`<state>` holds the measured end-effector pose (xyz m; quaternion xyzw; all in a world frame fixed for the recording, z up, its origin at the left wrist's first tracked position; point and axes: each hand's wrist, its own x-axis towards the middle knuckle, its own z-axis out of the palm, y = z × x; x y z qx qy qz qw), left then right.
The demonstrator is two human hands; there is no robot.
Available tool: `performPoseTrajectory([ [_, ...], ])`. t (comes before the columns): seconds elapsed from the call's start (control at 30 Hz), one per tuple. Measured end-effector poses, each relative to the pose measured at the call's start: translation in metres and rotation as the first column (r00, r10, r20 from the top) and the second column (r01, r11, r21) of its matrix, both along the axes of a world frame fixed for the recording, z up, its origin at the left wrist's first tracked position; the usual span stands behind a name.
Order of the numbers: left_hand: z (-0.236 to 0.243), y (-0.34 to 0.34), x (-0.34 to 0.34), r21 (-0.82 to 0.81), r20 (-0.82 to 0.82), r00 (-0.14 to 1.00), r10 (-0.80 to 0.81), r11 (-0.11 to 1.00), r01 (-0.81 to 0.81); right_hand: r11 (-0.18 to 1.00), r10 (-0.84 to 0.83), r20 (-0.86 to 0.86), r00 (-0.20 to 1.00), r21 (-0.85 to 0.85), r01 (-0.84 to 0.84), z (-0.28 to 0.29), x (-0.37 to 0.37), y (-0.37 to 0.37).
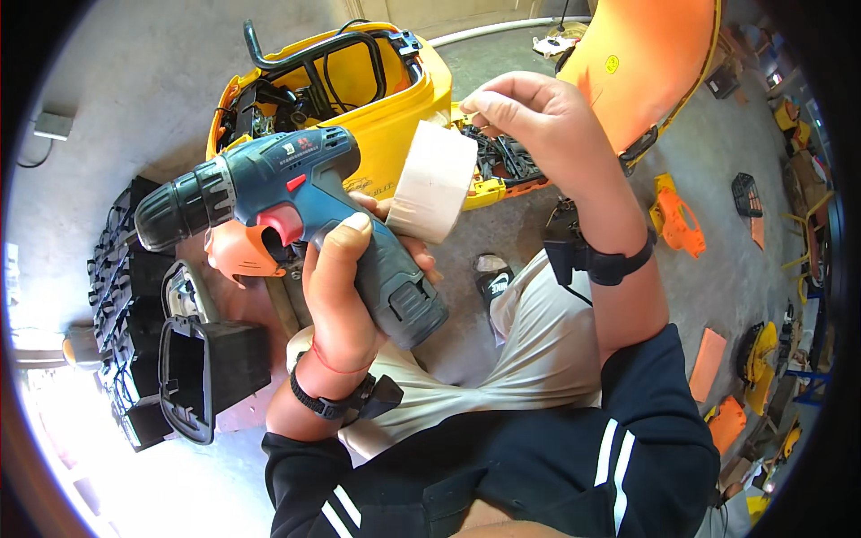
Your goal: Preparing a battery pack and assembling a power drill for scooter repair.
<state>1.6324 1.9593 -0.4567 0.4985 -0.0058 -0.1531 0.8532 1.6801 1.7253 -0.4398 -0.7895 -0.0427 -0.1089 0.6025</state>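
Note:
A blue and black cordless drill point(280, 175) is in my left hand point(339, 291). Its chuck points to the left and its battery end lies toward my lap. My left thumb lies over the grip, and the fingers show on its far side. Against those fingers rests a wide roll of whitish tape point(433, 184), seemingly held along with the drill. Just above the roll, my right hand point(538, 112) is closed in a pinch, thumb against fingers. Whatever may be between those fingertips is too small to make out.
A yellow machine body point(421, 94) with black tubing and wires stands ahead. An orange curved panel point(641, 63) rises at the far right. Black housings point(238, 359) and a stack of black parts point(134, 332) are at left. Orange parts point(680, 220) lie on the floor to the right.

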Motion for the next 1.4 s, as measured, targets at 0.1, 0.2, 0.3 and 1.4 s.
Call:
performPoseTrajectory([
  [0.1,0.003,0.005,0.001,-0.059,-0.082,0.997,-0.003,0.998,-0.002,0.997,0.044,0.002,0.999,0.067,-0.044,0.001,-0.004,-0.004],
  [0.2,0.003,0.007,0.002,-0.109,-0.145,0.989,-0.022,0.994,0.006,0.999,0.024,0.103,0.994,0.026,-0.027,0.005,-0.018,0.001],
  [0.3,0.001,0.005,0.003,-0.094,-0.178,0.984,-0.003,0.995,-0.014,0.905,0.204,0.31,0.929,-0.42,-0.059,0.01,-0.034,0.007],
  [1.4,-0.004,0.01,0.009,-0.066,-0.086,0.995,0.057,0.996,-0.063,0.865,0.209,0.428,0.879,-0.501,0.038,-0.005,-0.03,0.026],
])
